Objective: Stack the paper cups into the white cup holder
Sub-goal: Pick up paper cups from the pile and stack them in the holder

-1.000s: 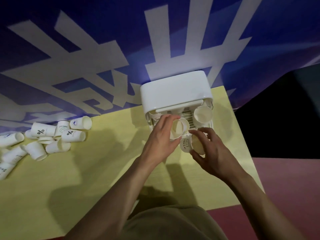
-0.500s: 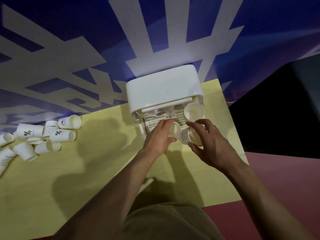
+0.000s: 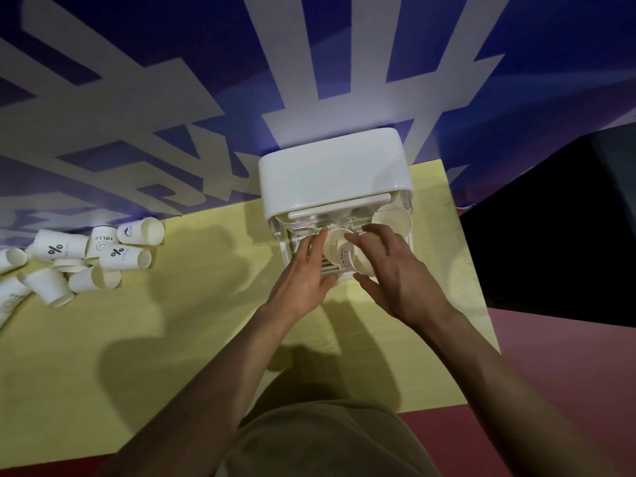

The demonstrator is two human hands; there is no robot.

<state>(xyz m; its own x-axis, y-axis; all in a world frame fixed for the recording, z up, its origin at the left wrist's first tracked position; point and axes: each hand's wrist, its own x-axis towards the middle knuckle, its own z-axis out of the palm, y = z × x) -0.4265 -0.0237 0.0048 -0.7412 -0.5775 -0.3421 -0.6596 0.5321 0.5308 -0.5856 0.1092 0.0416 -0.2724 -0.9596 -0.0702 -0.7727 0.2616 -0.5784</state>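
Observation:
The white cup holder (image 3: 330,173) stands at the far edge of the yellow table (image 3: 172,321), its open front facing me. A paper cup (image 3: 394,220) sits in its right slot. My right hand (image 3: 395,273) grips a printed paper cup (image 3: 347,258) on its side at the holder's middle opening. My left hand (image 3: 303,273) rests beside it with fingers extended, touching the rim of another cup (image 3: 335,241) in the opening. A heap of several loose paper cups (image 3: 99,256) lies at the table's far left.
A blue wall banner (image 3: 172,80) with large pale characters rises right behind the table. A dark block (image 3: 568,235) stands to the right of the table, over a reddish floor (image 3: 568,373). My torso in a tan shirt (image 3: 327,442) is at the near edge.
My right hand has carried its cup leftward and deeper into the holder's middle opening. My left hand's fingers have straightened along the cup there. The view has shifted.

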